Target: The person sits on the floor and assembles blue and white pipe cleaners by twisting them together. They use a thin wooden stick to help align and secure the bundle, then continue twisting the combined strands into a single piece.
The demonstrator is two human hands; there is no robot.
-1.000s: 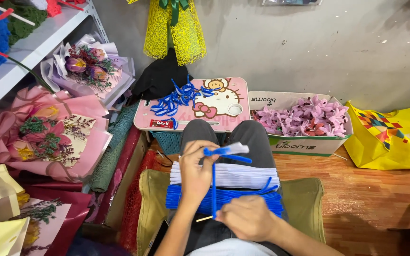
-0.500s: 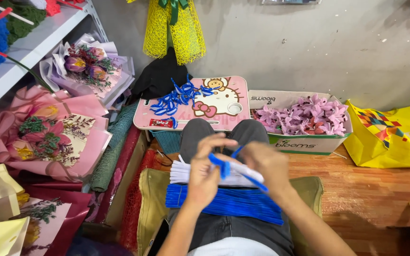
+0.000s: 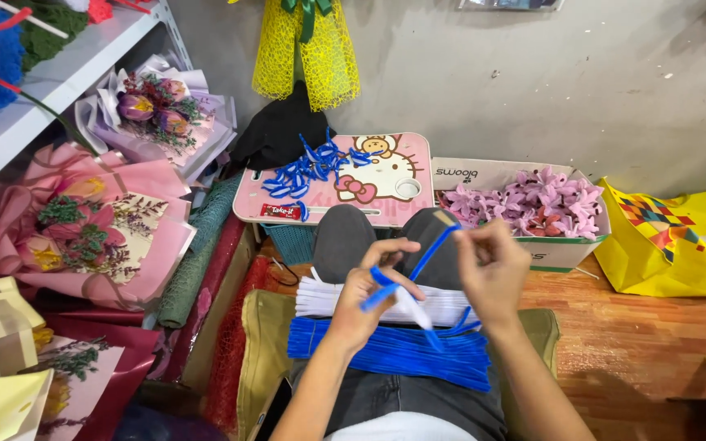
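front: pink tray table point(image 3: 406, 200) blocks | left: bouquets point(image 3: 83, 237) | right: wooden floor point(image 3: 639, 327) open

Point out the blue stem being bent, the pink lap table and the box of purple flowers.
Blue stem point(image 3: 426, 255), head view, middle of its raised strand.
Pink lap table point(image 3: 406, 163), head view, bare top.
Flower box point(image 3: 471, 173), head view, left wall.

A second ago the right hand point(image 3: 492, 273) lies low over the lap, away from the left hand point(image 3: 365, 298). Now it is raised level with the left, pinching the upper end of the blue pipe cleaner point(image 3: 422, 261). That strand, earlier hanging straight down from the left hand's grip, now slants up between both grips, and a white pipe cleaner point(image 3: 412, 309) juts below the left fingers.
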